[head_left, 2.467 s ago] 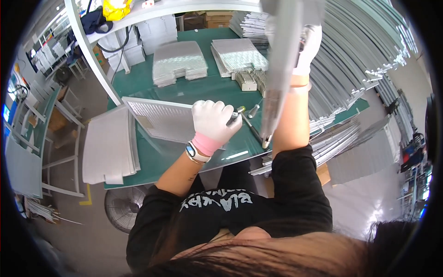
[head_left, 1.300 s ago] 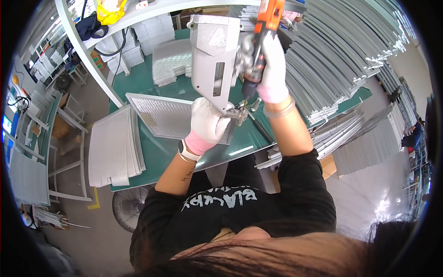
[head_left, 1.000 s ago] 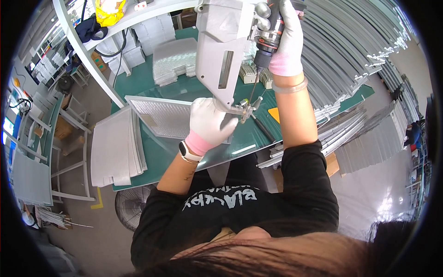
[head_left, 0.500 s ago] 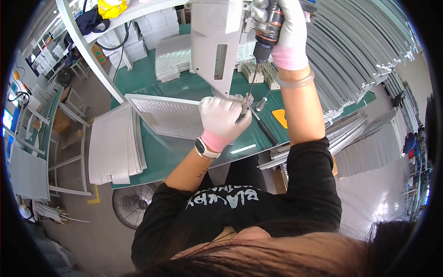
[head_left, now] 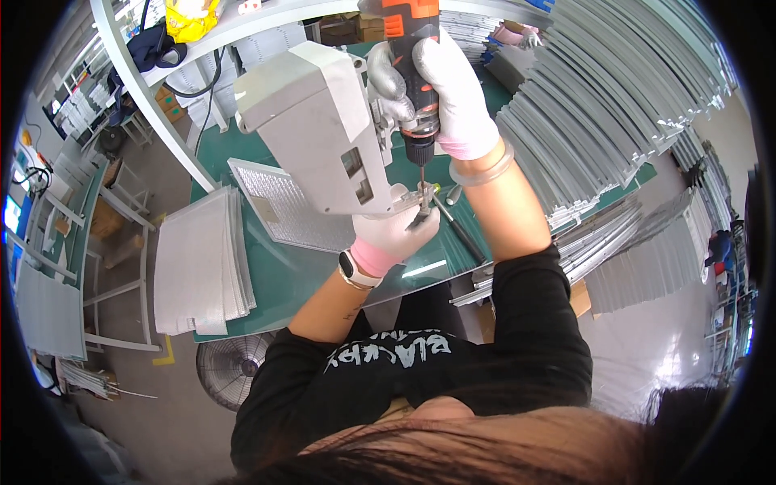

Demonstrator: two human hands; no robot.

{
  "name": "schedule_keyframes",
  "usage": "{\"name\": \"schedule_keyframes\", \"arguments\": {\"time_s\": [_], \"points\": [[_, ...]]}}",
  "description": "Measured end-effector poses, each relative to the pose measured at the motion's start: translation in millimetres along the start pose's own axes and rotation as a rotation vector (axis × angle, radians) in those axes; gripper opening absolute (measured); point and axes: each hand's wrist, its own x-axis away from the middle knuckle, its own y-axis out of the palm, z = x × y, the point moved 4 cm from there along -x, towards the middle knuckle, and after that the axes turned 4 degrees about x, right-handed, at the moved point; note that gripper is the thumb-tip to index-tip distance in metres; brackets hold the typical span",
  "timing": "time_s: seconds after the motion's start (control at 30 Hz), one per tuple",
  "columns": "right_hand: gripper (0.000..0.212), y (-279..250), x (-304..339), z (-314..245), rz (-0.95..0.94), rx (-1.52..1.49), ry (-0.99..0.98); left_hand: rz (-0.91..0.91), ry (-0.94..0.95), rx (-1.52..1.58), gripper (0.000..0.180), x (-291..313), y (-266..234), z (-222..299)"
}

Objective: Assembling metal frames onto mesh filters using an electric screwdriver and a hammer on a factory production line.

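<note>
My right hand [head_left: 461, 93], in a white glove with grey-coated fingertips, is wrapped round an orange-and-black power drill [head_left: 420, 89]. The drill points down, and its thin bit [head_left: 422, 176] meets a small metal fitting [head_left: 425, 200]. My left hand [head_left: 390, 233], gloved too, has its fingers curled round that fitting, where the lower end of a large light-grey housing [head_left: 319, 133] covers part of the hand. The housing leans up and left, with rectangular slots in its side. Where the bit tip touches is too small to make out.
On the green table [head_left: 283, 311] lie a black-handled tool [head_left: 465, 239], a textured panel [head_left: 295, 212] and a stack of white sheets [head_left: 198, 259]. Long grey strips [head_left: 598, 105] are piled at the right. A white shelf frame [head_left: 149, 105] stands at left; a floor fan [head_left: 234, 368] is below.
The drill and my right hand have come down and left. The grey housing has tilted leftward, showing its top end. My left hand stays nearly in place, still closed.
</note>
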Motion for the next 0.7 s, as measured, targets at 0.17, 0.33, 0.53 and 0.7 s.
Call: {"name": "schedule_keyframes", "arguments": {"time_s": [0.17,0.33,0.53,0.7], "points": [[0.048,-5.0,-6.4,7.8,-0.113,-0.222,0.043,-0.096,-0.043,-0.028,0.014,5.0,0.7,-4.5],[0.053,6.4,-2.1,12.7,-0.125,-0.306,0.027,-0.083,0.012,0.048,0.014,5.0,-3.0,-5.6],[0.068,10.2,1.4,17.0,-0.219,-0.348,0.048,-0.175,-0.07,0.012,0.014,5.7,-12.4,-2.9],[0.085,21.7,4.1,7.9,-0.154,-0.231,0.005,-0.257,-0.199,0.088,0.019,4.8,-0.8,-7.7]]}}
